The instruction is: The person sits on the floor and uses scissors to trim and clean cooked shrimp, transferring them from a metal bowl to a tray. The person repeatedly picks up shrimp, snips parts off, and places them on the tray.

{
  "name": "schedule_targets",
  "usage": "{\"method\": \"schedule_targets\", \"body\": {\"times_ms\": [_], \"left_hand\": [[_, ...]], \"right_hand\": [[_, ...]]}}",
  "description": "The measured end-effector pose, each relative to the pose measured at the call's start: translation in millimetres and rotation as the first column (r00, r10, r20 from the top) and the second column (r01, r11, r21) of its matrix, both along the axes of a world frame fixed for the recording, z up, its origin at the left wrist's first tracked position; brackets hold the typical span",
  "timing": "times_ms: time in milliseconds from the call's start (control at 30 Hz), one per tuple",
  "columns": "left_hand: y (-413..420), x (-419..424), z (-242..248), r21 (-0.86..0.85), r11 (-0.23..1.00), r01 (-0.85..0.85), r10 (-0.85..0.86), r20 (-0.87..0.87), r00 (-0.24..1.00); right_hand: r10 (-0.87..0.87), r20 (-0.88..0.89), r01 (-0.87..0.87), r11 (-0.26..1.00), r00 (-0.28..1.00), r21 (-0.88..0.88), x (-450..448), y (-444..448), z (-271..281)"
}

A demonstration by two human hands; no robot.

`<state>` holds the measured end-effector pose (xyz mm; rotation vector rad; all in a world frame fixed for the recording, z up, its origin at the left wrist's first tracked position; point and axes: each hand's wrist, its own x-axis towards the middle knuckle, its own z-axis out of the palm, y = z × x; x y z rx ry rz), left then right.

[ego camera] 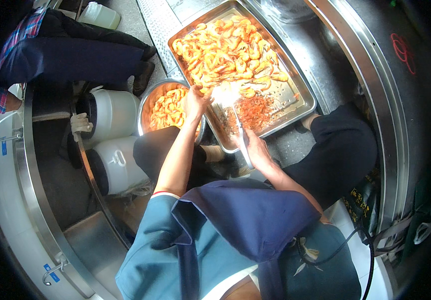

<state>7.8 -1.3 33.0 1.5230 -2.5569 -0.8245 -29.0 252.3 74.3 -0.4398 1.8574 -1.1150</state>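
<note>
My right hand (257, 150) grips a pair of scissors (243, 144) with pale handles, its blades pointing away from me over the tray. Cooked orange shrimp (223, 48) are heaped across the far part of a rectangular metal tray (307, 92). Reddish shrimp trimmings (256, 112) lie in its near part, beside the blades. At the tray's left rim is my left hand (196, 103), fingers bent together; glare at the fingertips hides whether a shrimp is between them. Partly behind my left forearm stands a round metal bowl (143, 112) holding more shrimp (166, 108).
White plastic jugs (119, 112) stand left of the bowl, near a glove (81, 123) on a metal bar. Another person's legs (84, 60) are at upper left. A metal counter edge (372, 82) curves along the right. Sink taps (11, 133) line the far left.
</note>
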Motion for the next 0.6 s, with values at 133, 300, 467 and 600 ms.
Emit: {"method": "schedule_targets", "body": {"times_ms": [133,300,467,600], "left_hand": [[6.1,23.3,22.4,0.355,0.935,0.014,0.106,-0.316,0.943],[15.9,42.6,47.2,0.568,0.813,0.127,0.139,-0.401,0.906],[30.4,58.6,40.3,0.7,0.7,0.141,0.192,-0.375,0.907],[34.3,65.1,23.4,0.767,0.621,0.159,0.205,-0.355,0.912]], "right_hand": [[0.069,0.036,-0.068,0.998,0.997,-0.007,1.7,-0.3,6.8],[0.151,0.056,-0.148,0.987,0.987,-0.058,6.2,0.6,1.6],[0.208,0.077,-0.206,0.978,0.975,-0.038,1.9,0.4,13.8],[0.161,0.054,-0.162,0.987,0.985,0.012,3.3,2.9,8.4]]}}
